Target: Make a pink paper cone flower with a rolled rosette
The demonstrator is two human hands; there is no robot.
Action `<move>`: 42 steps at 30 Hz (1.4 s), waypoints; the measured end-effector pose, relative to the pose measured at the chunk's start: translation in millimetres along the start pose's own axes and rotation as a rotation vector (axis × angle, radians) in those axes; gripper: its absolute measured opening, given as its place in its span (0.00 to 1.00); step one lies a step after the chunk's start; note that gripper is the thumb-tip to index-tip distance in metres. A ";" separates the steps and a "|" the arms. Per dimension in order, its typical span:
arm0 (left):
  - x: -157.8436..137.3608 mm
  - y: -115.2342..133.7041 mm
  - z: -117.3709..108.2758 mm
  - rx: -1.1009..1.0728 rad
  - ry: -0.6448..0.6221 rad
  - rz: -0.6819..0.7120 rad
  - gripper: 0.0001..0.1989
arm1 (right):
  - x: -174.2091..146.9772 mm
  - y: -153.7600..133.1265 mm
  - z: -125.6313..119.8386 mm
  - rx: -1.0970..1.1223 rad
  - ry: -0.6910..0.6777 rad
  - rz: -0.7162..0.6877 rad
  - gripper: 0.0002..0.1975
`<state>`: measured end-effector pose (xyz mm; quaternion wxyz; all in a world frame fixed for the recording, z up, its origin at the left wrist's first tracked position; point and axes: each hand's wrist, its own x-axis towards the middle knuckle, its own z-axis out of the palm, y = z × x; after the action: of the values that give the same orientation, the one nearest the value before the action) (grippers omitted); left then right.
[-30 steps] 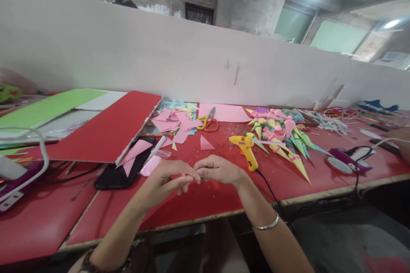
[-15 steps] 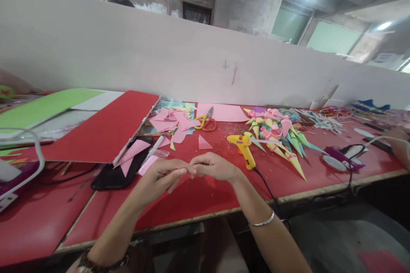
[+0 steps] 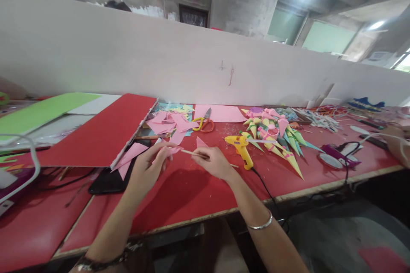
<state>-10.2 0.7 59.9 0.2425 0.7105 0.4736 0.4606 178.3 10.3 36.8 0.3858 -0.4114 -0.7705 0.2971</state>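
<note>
My left hand (image 3: pixel 147 168) pinches a small pink paper piece (image 3: pixel 174 150) between thumb and fingers. Closed around a thin wooden stick (image 3: pixel 188 152) is my right hand (image 3: pixel 214 163); the stick's left tip meets the pink paper, and its other end sticks out to the right of the hand. Just beyond my right hand lies a pink paper triangle (image 3: pixel 201 142), partly hidden. A yellow glue gun (image 3: pixel 242 149) rests to the right, its cord running off the front edge. Scissors (image 3: pixel 208 125) with yellow and red handles lie farther back.
Pink paper scraps (image 3: pixel 166 123) lie behind my left hand. A red board (image 3: pixel 105 132) covers part of a black phone-like slab (image 3: pixel 109 181) at left. Yellow, green and pink paper cones (image 3: pixel 293 164) pile up at right. Another person's hand (image 3: pixel 397 136) is at the far right.
My hands were touching at the fingertips; they have moved apart, and the pink paper and the wooden stick now show between them. The view has shifted slightly.
</note>
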 end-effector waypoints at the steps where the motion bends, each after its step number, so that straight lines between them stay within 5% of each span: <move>1: 1.4 -2.6 -1.8 0.055 -0.007 -0.003 0.20 | 0.8 2.6 -0.2 -0.079 0.060 0.012 0.11; 4: 4.6 -10.0 -3.3 0.309 -0.117 0.041 0.20 | 4.4 8.7 0.5 -0.335 0.199 0.097 0.15; 9: 2.1 -19.5 9.3 0.644 -0.264 0.110 0.17 | 8.5 11.2 3.0 -0.539 0.216 0.247 0.19; 14: -2.8 -31.4 17.6 0.881 -0.179 0.169 0.17 | 7.6 8.9 6.0 -0.601 0.152 0.298 0.20; 20: -0.7 -36.2 14.7 0.865 -0.001 0.333 0.19 | 15.4 -5.3 3.7 -0.672 0.097 0.355 0.16; 29: 3.8 -34.3 11.7 0.767 -0.006 0.305 0.20 | 31.6 8.5 6.2 -0.684 0.069 0.365 0.11; 35: 6.0 -29.2 8.6 0.647 0.025 0.197 0.24 | 38.9 4.4 -0.4 -0.572 0.110 0.213 0.12; 42: 7.0 -12.1 7.6 0.504 -0.102 0.067 0.18 | 35.4 -6.7 3.5 -0.100 0.108 -0.307 0.06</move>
<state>-8.0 12.9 49.9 0.0658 0.7862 0.5367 0.2993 159.7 37.1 52.5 0.4464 -0.3230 -0.8163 0.1735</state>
